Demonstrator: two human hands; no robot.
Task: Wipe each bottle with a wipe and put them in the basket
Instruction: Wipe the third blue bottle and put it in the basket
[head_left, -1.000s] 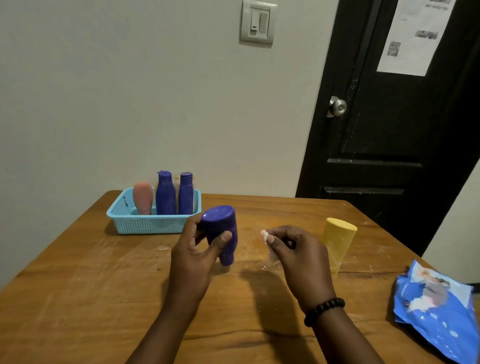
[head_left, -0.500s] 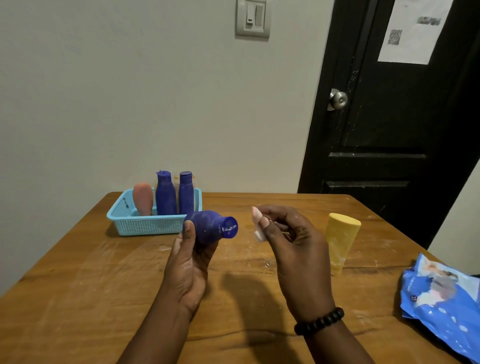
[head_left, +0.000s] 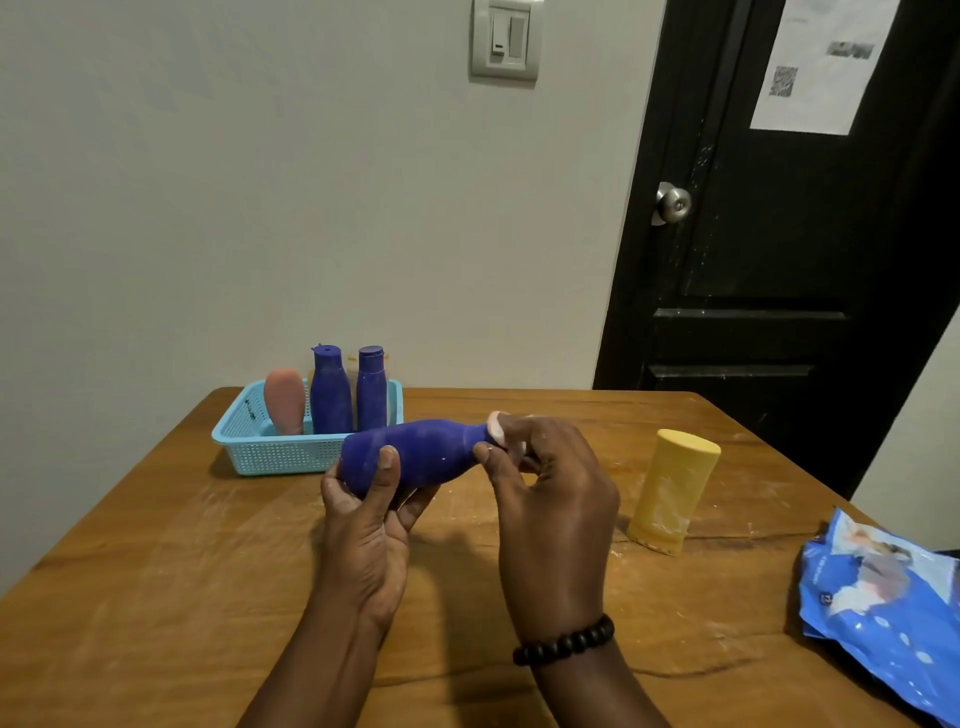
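Note:
My left hand grips a blue bottle by its base, holding it sideways above the table with its neck pointing right. My right hand pinches a small white wipe against the bottle's cap end, which the fingers hide. A yellow bottle stands upside down on the table to the right. The light blue basket at the back left holds a pink bottle and two blue bottles, all upright.
A blue wipe packet lies at the table's right edge. The wooden table abuts a pale wall, and a black door stands behind on the right.
My left hand turned the blue bottle from cap-down to lying sideways and lifted it. My right hand brought the wipe onto the bottle's cap end.

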